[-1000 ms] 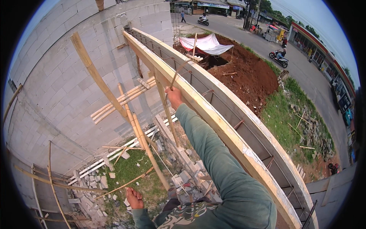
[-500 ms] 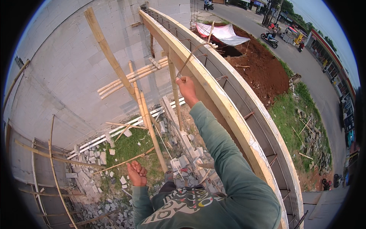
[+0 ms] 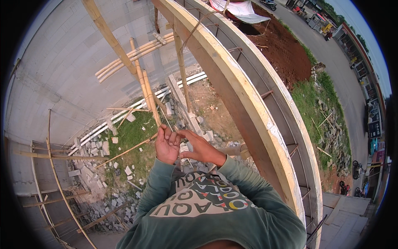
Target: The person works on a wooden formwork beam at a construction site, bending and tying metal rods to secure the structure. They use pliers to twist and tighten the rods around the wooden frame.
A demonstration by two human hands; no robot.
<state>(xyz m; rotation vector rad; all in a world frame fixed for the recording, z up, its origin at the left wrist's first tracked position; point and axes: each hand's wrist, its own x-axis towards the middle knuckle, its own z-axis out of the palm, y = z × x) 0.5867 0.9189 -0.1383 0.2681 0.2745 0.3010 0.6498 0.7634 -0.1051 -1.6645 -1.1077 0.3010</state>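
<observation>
Pinching thin wire (image 3: 188, 35), seemingly: left hand (image 3: 167, 145), right hand (image 3: 202, 149); wire running up-right.

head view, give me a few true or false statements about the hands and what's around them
1. The left hand and the right hand are close together in front of the chest. True.
2. The right hand rests on the long wooden formwork board. False: it is apart from the board, next to the left hand.
3. Both arms wear green sleeves. True.
4. A white tarp lies on the grass under the hands. False: it is far off, by the red earth mound.
5. Bamboo poles lean against the grey block wall. True.
</observation>
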